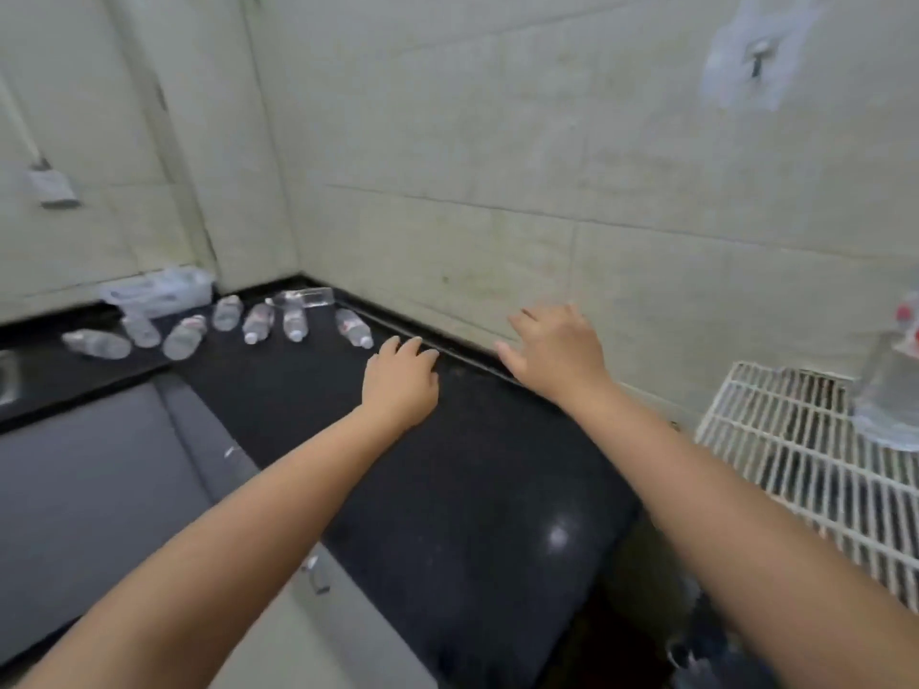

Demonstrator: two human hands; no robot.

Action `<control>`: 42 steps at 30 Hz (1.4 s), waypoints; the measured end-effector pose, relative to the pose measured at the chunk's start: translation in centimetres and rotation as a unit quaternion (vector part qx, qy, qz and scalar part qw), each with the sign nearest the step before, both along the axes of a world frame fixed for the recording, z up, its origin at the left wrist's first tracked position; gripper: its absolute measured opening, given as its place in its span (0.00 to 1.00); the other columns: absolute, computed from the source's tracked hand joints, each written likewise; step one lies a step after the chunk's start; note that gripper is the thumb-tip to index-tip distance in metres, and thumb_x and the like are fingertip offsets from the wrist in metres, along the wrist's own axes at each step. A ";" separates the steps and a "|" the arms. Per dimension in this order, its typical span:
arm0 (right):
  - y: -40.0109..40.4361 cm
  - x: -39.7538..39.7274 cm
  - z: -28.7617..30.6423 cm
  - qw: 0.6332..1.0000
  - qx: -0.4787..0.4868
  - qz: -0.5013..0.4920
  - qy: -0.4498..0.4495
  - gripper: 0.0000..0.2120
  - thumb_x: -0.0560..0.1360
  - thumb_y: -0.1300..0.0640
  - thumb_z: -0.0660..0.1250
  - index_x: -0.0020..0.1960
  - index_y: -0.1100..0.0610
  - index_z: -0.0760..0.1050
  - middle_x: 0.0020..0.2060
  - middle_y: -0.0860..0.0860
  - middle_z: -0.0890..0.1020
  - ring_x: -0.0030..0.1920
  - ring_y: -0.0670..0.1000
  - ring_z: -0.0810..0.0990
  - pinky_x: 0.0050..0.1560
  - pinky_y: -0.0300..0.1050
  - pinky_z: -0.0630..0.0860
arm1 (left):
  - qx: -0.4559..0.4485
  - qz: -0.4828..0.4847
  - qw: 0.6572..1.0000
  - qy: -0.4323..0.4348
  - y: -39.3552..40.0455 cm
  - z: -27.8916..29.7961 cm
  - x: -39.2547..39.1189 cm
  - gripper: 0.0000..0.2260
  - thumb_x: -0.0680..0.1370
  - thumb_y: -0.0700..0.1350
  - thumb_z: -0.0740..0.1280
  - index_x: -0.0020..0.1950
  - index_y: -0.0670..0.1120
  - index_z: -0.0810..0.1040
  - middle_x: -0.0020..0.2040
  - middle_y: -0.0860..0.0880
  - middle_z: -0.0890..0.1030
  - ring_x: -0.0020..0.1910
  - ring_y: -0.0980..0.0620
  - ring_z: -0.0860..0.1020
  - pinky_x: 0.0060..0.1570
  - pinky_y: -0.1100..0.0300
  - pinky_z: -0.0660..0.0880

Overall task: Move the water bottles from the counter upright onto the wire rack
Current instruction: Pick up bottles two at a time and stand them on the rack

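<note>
Lying flat: seven bottles point(353, 328); one on rack point(776, 435).

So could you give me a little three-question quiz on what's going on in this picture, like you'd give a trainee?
1. True or false: the left hand is holding a bottle.
2. Multiple choice: the bottles in the far corner of the black counter are mostly A) standing upright, B) lying on their sides, C) stacked in a crate.
3. Short answer: what already stands on the wire rack at the right edge?

Key
1. False. Both the left hand and the right hand are empty, with fingers spread.
2. B.
3. One upright bottle, blurred and partly cut off by the frame.
</note>
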State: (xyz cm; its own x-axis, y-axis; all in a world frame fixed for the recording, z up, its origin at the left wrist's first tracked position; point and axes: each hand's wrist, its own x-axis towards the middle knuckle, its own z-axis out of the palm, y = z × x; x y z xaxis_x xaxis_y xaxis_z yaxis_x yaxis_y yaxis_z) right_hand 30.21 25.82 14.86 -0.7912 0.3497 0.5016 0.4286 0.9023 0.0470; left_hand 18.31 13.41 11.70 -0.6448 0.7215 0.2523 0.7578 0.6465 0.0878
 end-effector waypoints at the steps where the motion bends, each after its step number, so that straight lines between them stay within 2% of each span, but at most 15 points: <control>1: -2.0 -2.3 -0.6 1.000 -0.019 0.012 -0.004 0.22 0.69 0.45 0.56 0.40 0.61 0.80 0.36 0.58 0.84 0.38 0.59 0.82 0.46 0.50 0.77 | -0.001 0.013 1.000 0.004 -2.5 -0.7 -2.3 0.18 0.80 0.46 0.54 0.70 0.47 0.67 0.75 0.47 0.61 0.74 0.42 0.55 0.69 0.48 0.61; 3: -5.5 -7.2 -2.2 0.998 -0.061 0.030 0.000 0.20 0.75 0.47 0.59 0.54 0.62 0.77 0.53 0.59 0.81 0.55 0.60 0.78 0.59 0.52 0.69 | -0.005 0.030 0.999 0.010 -7.4 -1.7 -7.0 0.18 0.80 0.46 0.54 0.71 0.48 0.65 0.76 0.48 0.57 0.75 0.42 0.53 0.70 0.50 0.60; 5: -8.5 -11.7 -3.6 0.997 -0.073 0.030 -0.023 0.22 0.77 0.47 0.58 0.66 0.59 0.69 0.66 0.57 0.72 0.67 0.57 0.68 0.68 0.52 0.60 | -0.009 0.054 0.999 -0.002 -11.8 -2.6 -11.0 0.19 0.81 0.47 0.54 0.73 0.49 0.62 0.77 0.49 0.56 0.76 0.43 0.52 0.71 0.50 0.59; 8: -12.7 -17.9 -5.2 0.992 -0.114 0.024 -0.045 0.25 0.78 0.46 0.55 0.71 0.56 0.61 0.73 0.55 0.63 0.73 0.56 0.58 0.73 0.55 0.53 | -0.015 0.090 0.996 -0.025 -16.9 -3.5 -16.3 0.21 0.81 0.48 0.54 0.74 0.50 0.58 0.77 0.50 0.56 0.76 0.43 0.51 0.72 0.50 0.58; 14: -18.1 -27.6 -8.8 0.982 -0.162 0.028 -0.096 0.25 0.78 0.46 0.54 0.73 0.55 0.58 0.74 0.55 0.60 0.74 0.57 0.56 0.73 0.56 0.53 | -0.027 0.132 0.988 -0.074 -21.9 -6.4 -24.6 0.21 0.81 0.50 0.52 0.75 0.51 0.56 0.77 0.50 0.56 0.76 0.44 0.51 0.73 0.50 0.57; 19: -17.9 -35.6 -12.6 0.972 -0.190 0.019 -0.138 0.24 0.79 0.48 0.55 0.72 0.55 0.59 0.73 0.55 0.61 0.74 0.58 0.57 0.72 0.56 0.54 | -0.041 0.137 0.983 -0.112 -22.0 -9.5 -30.9 0.21 0.81 0.51 0.51 0.75 0.51 0.55 0.77 0.51 0.55 0.76 0.45 0.50 0.74 0.50 0.56; 30: -7.4 -55.8 -16.3 0.960 -0.244 -0.047 -0.126 0.21 0.77 0.47 0.57 0.64 0.59 0.70 0.64 0.56 0.73 0.66 0.56 0.69 0.65 0.52 0.65 | -0.135 0.118 0.979 -0.096 -16.1 -10.9 -51.6 0.20 0.82 0.50 0.51 0.74 0.51 0.58 0.77 0.51 0.55 0.76 0.45 0.49 0.73 0.49 0.55; 34: -4.1 -61.0 -17.9 0.952 -0.261 -0.072 -0.141 0.20 0.77 0.47 0.57 0.63 0.59 0.70 0.61 0.56 0.75 0.64 0.56 0.71 0.63 0.52 0.68 | -0.152 0.103 0.977 -0.106 -13.8 -11.9 -57.9 0.21 0.81 0.50 0.52 0.74 0.52 0.57 0.77 0.51 0.55 0.77 0.46 0.49 0.73 0.49 0.55; 42: 0.8 -67.3 -21.9 0.937 -0.261 -0.139 -0.185 0.23 0.77 0.46 0.57 0.67 0.58 0.66 0.66 0.55 0.70 0.67 0.55 0.67 0.66 0.49 0.66 | -0.162 0.029 0.978 -0.129 -7.3 -15.7 -71.1 0.21 0.81 0.51 0.53 0.74 0.52 0.58 0.77 0.52 0.56 0.76 0.46 0.50 0.74 0.50 0.56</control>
State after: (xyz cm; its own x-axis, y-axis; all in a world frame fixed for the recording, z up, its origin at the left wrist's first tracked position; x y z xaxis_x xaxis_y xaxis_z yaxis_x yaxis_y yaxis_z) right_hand -37.05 26.57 -7.00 -0.7198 0.6889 -0.0852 0.6913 0.7003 -0.1783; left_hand -52.75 6.13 -4.05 -0.6995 0.6964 -0.1604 0.6983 0.7138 0.0539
